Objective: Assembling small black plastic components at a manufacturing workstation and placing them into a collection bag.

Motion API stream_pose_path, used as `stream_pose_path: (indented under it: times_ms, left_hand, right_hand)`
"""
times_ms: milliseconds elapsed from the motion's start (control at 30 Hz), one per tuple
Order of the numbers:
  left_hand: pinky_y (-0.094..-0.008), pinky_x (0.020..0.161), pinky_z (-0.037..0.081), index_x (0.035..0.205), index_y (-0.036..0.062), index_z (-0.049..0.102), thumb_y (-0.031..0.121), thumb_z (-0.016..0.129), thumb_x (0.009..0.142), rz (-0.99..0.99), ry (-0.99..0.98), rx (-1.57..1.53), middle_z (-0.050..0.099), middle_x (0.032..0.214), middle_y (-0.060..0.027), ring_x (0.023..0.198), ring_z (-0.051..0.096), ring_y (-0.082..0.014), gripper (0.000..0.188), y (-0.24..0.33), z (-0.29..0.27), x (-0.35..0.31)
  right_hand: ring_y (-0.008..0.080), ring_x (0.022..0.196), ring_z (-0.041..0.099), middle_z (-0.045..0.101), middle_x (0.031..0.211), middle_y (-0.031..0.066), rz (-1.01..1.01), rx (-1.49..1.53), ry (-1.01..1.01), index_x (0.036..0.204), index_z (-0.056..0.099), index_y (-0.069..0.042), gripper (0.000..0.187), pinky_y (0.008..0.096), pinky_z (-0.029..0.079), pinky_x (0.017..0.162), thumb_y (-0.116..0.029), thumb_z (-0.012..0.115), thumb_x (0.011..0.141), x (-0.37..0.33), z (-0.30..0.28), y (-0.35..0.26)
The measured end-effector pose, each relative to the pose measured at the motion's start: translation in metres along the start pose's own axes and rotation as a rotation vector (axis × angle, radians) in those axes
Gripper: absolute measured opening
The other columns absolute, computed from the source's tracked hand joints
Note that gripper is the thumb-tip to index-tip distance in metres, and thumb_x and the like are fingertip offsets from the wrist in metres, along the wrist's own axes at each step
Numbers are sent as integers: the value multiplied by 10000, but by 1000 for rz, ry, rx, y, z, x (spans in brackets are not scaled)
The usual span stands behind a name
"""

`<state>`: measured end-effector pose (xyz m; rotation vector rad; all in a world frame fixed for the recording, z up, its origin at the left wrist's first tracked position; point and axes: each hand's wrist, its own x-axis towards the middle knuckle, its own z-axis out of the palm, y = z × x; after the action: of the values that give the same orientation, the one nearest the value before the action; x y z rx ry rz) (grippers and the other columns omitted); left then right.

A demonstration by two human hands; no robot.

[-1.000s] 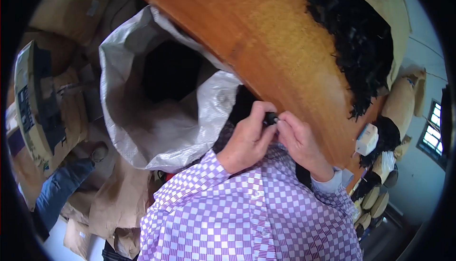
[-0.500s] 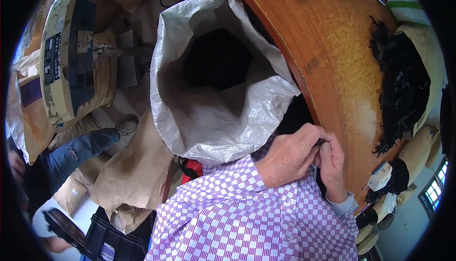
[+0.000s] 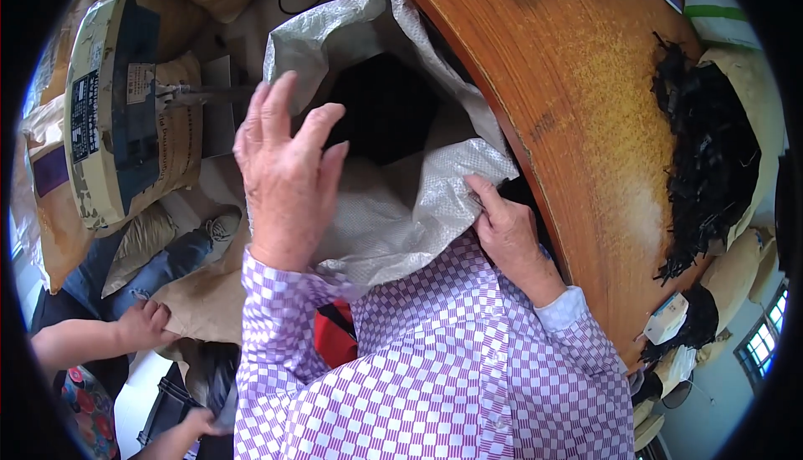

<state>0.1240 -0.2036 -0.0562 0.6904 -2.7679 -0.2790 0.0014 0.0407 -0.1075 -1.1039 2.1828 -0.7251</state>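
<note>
A white woven sack [image 3: 456, 188] stands with its mouth wide in front of me, and a dark mass [image 3: 385, 104] fills its inside. Over the sack's left side my left hand [image 3: 288, 184] is raised with its fingers spread, and it holds nothing. At the near right part of the rim, my right hand [image 3: 514, 242] pinches the folded edge of the sack; its thumb or forefinger lies on top, while the other fingers are partly hidden.
A wooden desk [image 3: 535, 58] curves along the right, scattered with yellowish dust. Black strips [image 3: 707, 167] spill from a bag there. A large weighing-scale-like unit [image 3: 100, 109] stands left. Another person's hand [image 3: 146, 324] grips a brown paper sack [image 3: 205, 305], lower left.
My hands were together by the desk edge; they have parted. The left went across to the sack's left side and spread; the right took the rim. Another person's hands came in, lower left.
</note>
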Motion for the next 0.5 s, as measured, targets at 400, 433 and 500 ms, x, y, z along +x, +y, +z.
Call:
stream_pose_path:
  times_ms: [400, 433, 500]
  left_hand:
    - [-329, 783, 494, 1132, 244, 620, -41, 522, 819, -448, -146, -130, 670, 1018, -78, 934, 658, -244, 435, -119, -6, -24]
    - [-313, 795, 486, 1131, 235, 629, -42, 519, 828, -497, -138, -219, 669, 1045, -87, 931, 660, -229, 426, -127, -7, -26]
    - [-286, 814, 472, 1138, 203, 635, -44, 504, 850, -507, -149, -236, 671, 1066, -90, 946, 654, -193, 401, -133, -9, -29]
  right_hand:
    - [198, 496, 528, 517, 604, 53, -361, -123, 117, 833, 611, -22, 134, 304, 400, 441, 52, 611, 720, -7, -15, -11]
    - [182, 484, 514, 509, 594, 44, -395, -136, 101, 817, 610, -22, 121, 293, 389, 432, 50, 612, 721, -5, -18, -16]
    - [158, 476, 497, 493, 581, 27, -419, -155, 85, 806, 611, -24, 119, 277, 375, 424, 43, 623, 709, -3, -21, -22]
